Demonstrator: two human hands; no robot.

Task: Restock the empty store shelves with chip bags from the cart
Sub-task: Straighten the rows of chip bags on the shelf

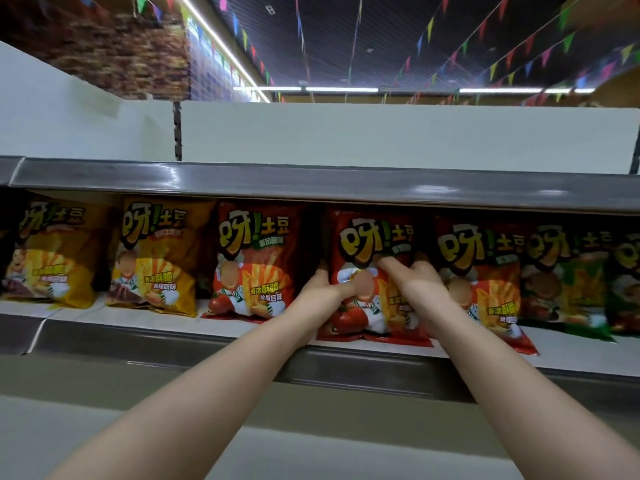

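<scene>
Item: red chip bag (367, 237), a glossy crinkled foil pillow pouch, rectangular, with a crimped bottom seam. It stands upright on the white shelf (86, 317) near the front lip. Print: large yellow block logo "呀!土豆", a cartoon chef, fries and tomatoes; the small green band under the logo is too blurred to read. Handling: left hand (327, 289) is wrapped round the bag's left edge with the thumb across the front. Right hand (420, 282) holds the right edge with a digit pressed into the front panel. Both are clamped on this one bag, set apart by its width. Neighbours, same brand and shape: a second red bag (252, 261) to the left, reading "香浓酥脆" and "吮指回味"; a third red bag (481, 271) just beside on the right; two yellow bags (156, 254) further left; a green bag (568, 278) further right. Fixture: dull grey metal front rail (173, 341) below, a glossier grey upper rail (311, 185) above the row, and a smooth white back panel (381, 136). Surroundings: a dark ceiling strung with coloured triangular bunting (429, 29), tube strip lights (339, 89), and a brick-pattern wall (121, 53).
</scene>
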